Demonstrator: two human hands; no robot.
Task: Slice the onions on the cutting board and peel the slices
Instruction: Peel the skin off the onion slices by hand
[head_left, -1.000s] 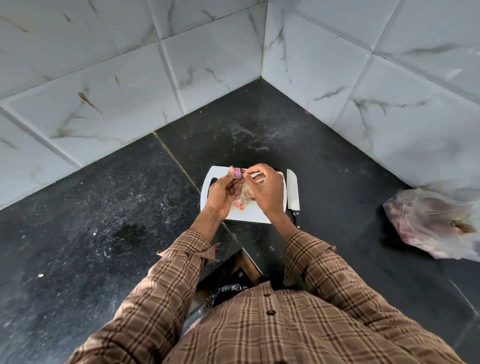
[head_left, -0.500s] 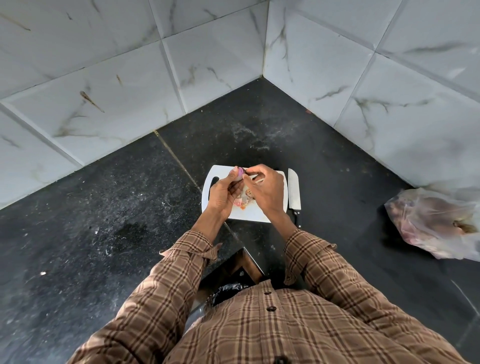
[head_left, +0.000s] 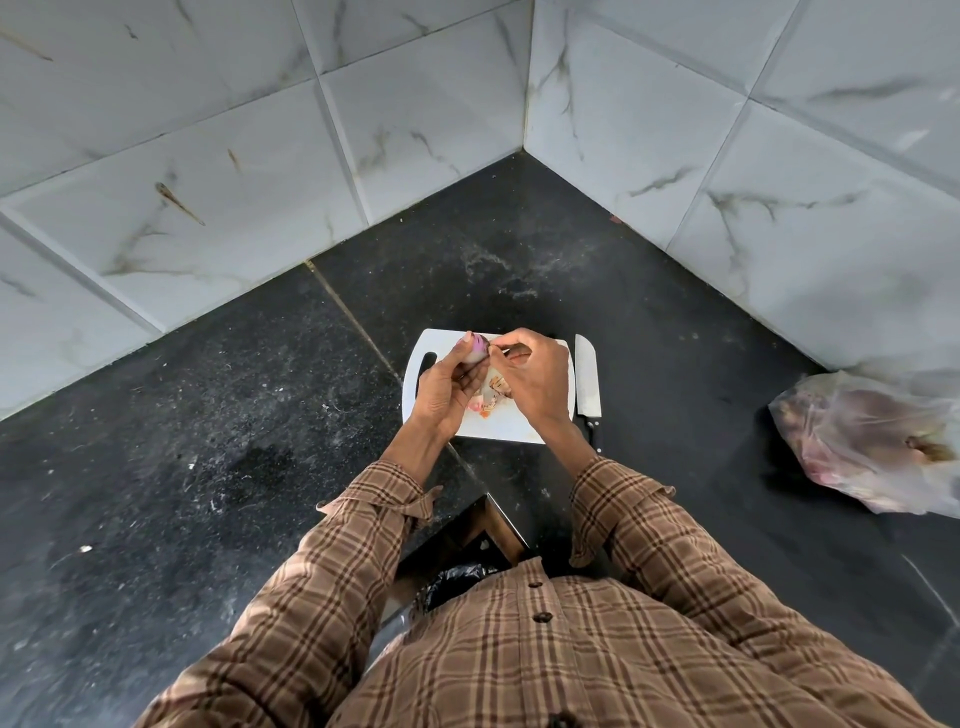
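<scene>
Above white plastic cutting board (head_left: 498, 426), left hand (head_left: 447, 387) grip curled round purple onion piece (head_left: 475, 349); right hand (head_left: 535, 376) grip pinching its skin edge. Advice: peel in small tugs, keep piece over board, steady left hold. Steel knife (head_left: 587, 376) just right of board on black stone surface (head_left: 208, 415); peel scraps (head_left: 491, 392) on board under hands.

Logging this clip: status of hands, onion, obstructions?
Left hand grips onion piece. Right hand pinches its skin. Knife idle beside cutting board.
</scene>
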